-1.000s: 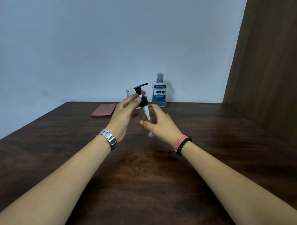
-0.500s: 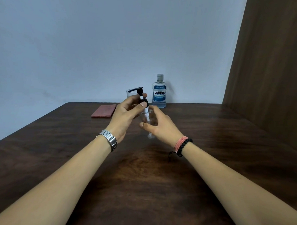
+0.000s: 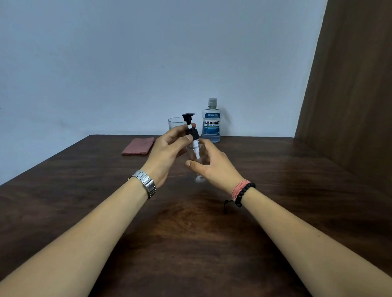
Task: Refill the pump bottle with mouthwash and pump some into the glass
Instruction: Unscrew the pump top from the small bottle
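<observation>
A small clear pump bottle (image 3: pixel 198 177) stands on the dark wooden table (image 3: pixel 187 237), mostly hidden by my right hand (image 3: pixel 212 164), which grips it around its body. My left hand (image 3: pixel 168 151) pinches the black collar of the pump head (image 3: pixel 190 129), which is tilted, with its white tube partly inside the bottle's neck. The mouthwash bottle (image 3: pixel 211 122), blue-labelled and capped, stands at the table's far edge by the wall. An empty clear glass (image 3: pixel 176 123) stands just to its left, behind the pump head.
A folded pink cloth (image 3: pixel 138 145) lies on the table at the far left. A brown wooden panel (image 3: pixel 357 87) rises along the table's right side. A pale wall runs behind the far edge.
The pump head has turned in my left hand's fingers, its nozzle swinging from the right to the left and then round to face away. My right hand stays on the bottle.
</observation>
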